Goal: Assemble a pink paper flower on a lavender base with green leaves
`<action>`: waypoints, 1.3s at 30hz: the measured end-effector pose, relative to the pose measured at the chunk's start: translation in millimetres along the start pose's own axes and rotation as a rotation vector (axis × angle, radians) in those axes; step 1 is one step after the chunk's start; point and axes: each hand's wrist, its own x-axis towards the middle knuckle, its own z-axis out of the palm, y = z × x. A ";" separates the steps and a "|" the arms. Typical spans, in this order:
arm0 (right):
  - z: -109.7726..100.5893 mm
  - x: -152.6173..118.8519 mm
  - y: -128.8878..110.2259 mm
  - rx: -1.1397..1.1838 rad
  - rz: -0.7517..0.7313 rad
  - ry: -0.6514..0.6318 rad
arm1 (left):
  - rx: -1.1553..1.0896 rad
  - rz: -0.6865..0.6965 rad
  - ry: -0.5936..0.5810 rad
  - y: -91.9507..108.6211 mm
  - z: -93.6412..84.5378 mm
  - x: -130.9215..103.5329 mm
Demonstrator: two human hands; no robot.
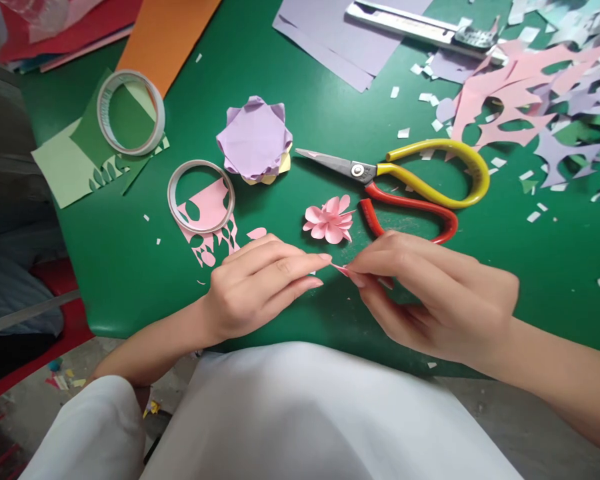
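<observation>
Between thumb and fingers, my right hand (pixel 433 290) pinches a small pink paper petal (pixel 340 269), seen nearly edge-on. My left hand (pixel 260 280) has its fingers stretched out, with a gap between forefinger and thumb. Its forefinger tip is at the petal's free end; whether it touches cannot be made out. Just beyond both hands lies a pink paper flower (pixel 329 220) with layered petals. Scissors (pixel 357 171) with one yellow and one red handle lie behind my right hand, blades partly apart. A loose pink petal (pixel 257 233) rests beside my left hand.
A folded lilac paper piece (pixel 255 139) sits mid-table. Two tape rolls (pixel 171 193) lie left, over pink and green cut paper. A box cutter (pixel 405 21) lies at the back, near lilac sheets (pixel 330 33). Paper scraps (pixel 517 87) cover the right side of the green table (pixel 130 280).
</observation>
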 end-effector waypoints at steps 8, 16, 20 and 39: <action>0.5 -1.8 1.1 0.019 -0.062 -0.078 | -0.110 -0.100 0.004 3.0 -2.8 3.1; -3.8 -2.3 3.5 0.020 -0.047 -0.074 | -0.139 -0.208 0.060 -0.4 -1.3 0.3; -3.4 -2.7 6.9 -0.005 -0.091 -0.128 | -0.225 -0.178 0.010 0.9 2.5 -1.6; 6.8 -9.7 1.5 -0.133 -0.157 -0.193 | -0.319 -0.133 -0.065 7.3 9.4 -0.7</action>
